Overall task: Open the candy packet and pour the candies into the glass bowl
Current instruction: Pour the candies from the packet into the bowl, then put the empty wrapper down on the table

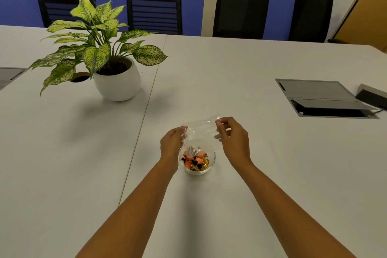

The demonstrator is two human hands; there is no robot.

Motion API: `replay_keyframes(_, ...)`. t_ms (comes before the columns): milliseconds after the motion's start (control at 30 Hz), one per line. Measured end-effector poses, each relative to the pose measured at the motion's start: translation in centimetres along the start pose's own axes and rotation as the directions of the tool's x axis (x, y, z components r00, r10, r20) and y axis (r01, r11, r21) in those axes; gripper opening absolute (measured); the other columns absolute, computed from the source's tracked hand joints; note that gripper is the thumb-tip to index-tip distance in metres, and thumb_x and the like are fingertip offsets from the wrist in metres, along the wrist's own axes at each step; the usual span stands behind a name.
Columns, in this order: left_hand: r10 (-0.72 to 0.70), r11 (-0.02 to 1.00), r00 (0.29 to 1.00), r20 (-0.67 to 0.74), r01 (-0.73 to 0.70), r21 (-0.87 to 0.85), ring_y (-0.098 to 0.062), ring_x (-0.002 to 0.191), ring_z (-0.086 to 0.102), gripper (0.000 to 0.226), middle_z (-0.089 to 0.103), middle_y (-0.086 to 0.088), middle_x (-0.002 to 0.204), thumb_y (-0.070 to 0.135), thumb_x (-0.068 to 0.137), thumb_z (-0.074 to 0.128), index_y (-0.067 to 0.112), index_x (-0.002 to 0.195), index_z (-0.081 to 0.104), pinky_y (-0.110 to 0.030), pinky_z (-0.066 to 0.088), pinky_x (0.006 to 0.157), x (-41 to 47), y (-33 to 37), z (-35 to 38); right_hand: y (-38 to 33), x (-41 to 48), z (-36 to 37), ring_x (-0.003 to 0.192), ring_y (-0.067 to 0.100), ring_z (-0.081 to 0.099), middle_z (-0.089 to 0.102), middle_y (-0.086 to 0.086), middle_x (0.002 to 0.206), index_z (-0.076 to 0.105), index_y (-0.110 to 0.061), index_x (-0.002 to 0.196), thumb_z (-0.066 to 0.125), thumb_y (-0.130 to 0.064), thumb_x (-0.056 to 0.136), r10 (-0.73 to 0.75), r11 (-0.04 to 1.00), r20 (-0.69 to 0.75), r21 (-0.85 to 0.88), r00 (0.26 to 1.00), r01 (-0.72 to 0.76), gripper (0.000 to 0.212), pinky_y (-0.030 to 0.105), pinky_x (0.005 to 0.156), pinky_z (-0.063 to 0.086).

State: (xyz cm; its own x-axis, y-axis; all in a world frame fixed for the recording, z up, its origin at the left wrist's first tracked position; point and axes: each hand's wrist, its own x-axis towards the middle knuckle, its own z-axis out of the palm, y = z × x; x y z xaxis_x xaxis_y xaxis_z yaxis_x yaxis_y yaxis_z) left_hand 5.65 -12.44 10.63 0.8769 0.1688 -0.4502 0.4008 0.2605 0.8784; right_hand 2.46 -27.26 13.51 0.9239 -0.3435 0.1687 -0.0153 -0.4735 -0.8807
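Observation:
A small glass bowl (211,163) stands on the white table near me, holding several orange, black and gold wrapped candies (194,161). Above it hangs a clear plastic candy packet (201,129), upturned, its lower end reaching down into the bowl. My left hand (171,142) pinches the packet's left edge just left of the bowl. My right hand (233,136) pinches the packet's upper right corner, up and to the right of the bowl. The packet looks empty and see-through.
A potted plant with speckled green leaves in a white pot (117,81) stands at the left middle. A grey cable box with an open lid (322,98) is set into the table at the right. Several black chairs (155,12) line the far edge.

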Motion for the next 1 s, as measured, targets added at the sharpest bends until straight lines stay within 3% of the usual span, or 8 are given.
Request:
replay_keyframes(67, 0.053, 0.998, 0.998, 0.037, -0.051, -0.037, -0.021, 0.095, 0.065, 0.013, 0.068, -0.006, 0.105, 0.019, 0.088, 0.06, 0.013, 0.097, 0.066, -0.031, 0.052, 0.087, -0.4, 0.1, -0.3, 0.4, -0.1, 0.2, 0.064, 0.012, 0.067, 0.063, 0.003, 0.093, 0.059, -0.013, 0.106, 0.051, -0.028, 0.093, 0.057, 0.997, 0.037, 0.052, 0.998, -0.059, 0.022, 0.034, 0.067, 0.059)
replay_keyframes(167, 0.116, 0.993, 0.993, 0.001, -0.116, 0.006, -0.021, 0.091, 0.066, 0.028, 0.069, -0.009, 0.103, 0.016, 0.085, 0.065, 0.003, 0.11, 0.067, -0.028, 0.056, 0.079, -0.8, -0.1, -1.2, 0.9, -0.5, 0.6, 0.058, 0.014, 0.062, 0.061, 0.008, 0.096, 0.059, -0.009, 0.11, 0.053, -0.023, 0.092, 0.109, 0.988, 0.052, 0.104, 0.993, -0.114, 0.024, 0.018, 0.054, 0.055)
replay_keyframes(333, 0.119, 0.992, 0.989, -0.085, -0.115, 0.06, -0.02, 0.076, 0.066, 0.036, 0.069, -0.013, 0.096, 0.007, 0.077, 0.073, 0.007, 0.111, 0.062, -0.021, 0.053, 0.064, -1.3, -0.1, -2.7, 1.6, -1.2, 1.6, 0.058, 0.012, 0.06, 0.064, 0.008, 0.097, 0.063, -0.01, 0.111, 0.053, -0.016, 0.092, 0.181, 0.97, 0.055, 0.152, 0.982, -0.188, 0.023, 0.01, 0.046, 0.05)
replay_keyframes(467, 0.103, 0.993, 0.991, -0.084, -0.098, 0.065, -0.025, 0.084, 0.067, 0.037, 0.069, -0.015, 0.099, 0.003, 0.079, 0.07, 0.004, 0.116, 0.063, -0.023, 0.055, 0.068, -1.8, -0.4, -4.5, 2.0, -2.0, 2.4, 0.06, 0.012, 0.06, 0.068, 0.005, 0.09, 0.065, -0.012, 0.108, 0.053, -0.016, 0.092, 0.223, 0.947, 0.082, 0.218, 0.971, -0.236, 0.02, 0.01, 0.049, 0.049)
replay_keyframes(600, 0.076, 0.996, 0.994, -0.073, -0.073, 0.049, -0.024, 0.084, 0.067, 0.026, 0.07, -0.013, 0.097, 0.003, 0.082, 0.066, 0.0, 0.108, 0.068, -0.028, 0.056, 0.075, -2.1, -0.9, -6.6, 2.5, -2.9, 3.8, 0.07, 0.014, 0.062, 0.068, 0.0, 0.082, 0.068, -0.01, 0.102, 0.061, -0.021, 0.088, 0.358, 0.889, 0.16, 0.242, 0.92, -0.388, 0.02, 0.026, 0.072, 0.055)
replay_keyframes(667, 0.043, 0.998, 0.997, -0.06, -0.04, 0.048, -0.021, 0.078, 0.067, 0.024, 0.069, -0.011, 0.09, 0.004, 0.083, 0.065, -0.001, 0.107, 0.067, -0.025, 0.057, 0.07, -2.2, -1.1, -7.6, 2.7, -3.6, 4.4, 0.078, 0.018, 0.063, 0.066, 0.001, 0.083, 0.068, -0.01, 0.097, 0.06, -0.016, 0.087, 0.404, 0.87, 0.227, 0.203, 0.886, -0.449, 0.014, 0.031, 0.08, 0.056)
replay_keyframes(833, -0.039, 0.995, 0.992, -0.122, 0.05, 0.092, -0.026, 0.082, 0.067, 0.027, 0.069, -0.015, 0.093, 0.015, 0.09, 0.058, -0.001, 0.112, 0.06, -0.029, 0.055, 0.071, -2.1, -2.1, -11.2, 2.3, -6.0, 5.9, 0.068, 0.013, 0.061, 0.066, 0.007, 0.085, 0.063, -0.011, 0.089, 0.058, 0.001, 0.085, 0.363, 0.8, 0.469, 0.287, 0.805, -0.527, 0.013, 0.014, 0.056, 0.053)
replay_keyframes(1000, -0.021, 0.991, 0.96, -0.281, 0.057, 0.123, -0.027, 0.09, 0.065, 0.034, 0.066, -0.015, 0.101, 0.025, 0.092, 0.055, -0.001, 0.114, 0.059, -0.035, 0.054, 0.082, -2.1, -2.9, -13.8, 3.2, -8.4, 7.7, 0.069, 0.015, 0.061, 0.066, 0.009, 0.085, 0.062, -0.004, 0.097, 0.058, 0.001, 0.085, 0.34, 0.814, 0.61, 0.19, 0.715, -0.55, 0.014, 0.015, 0.057, 0.053)
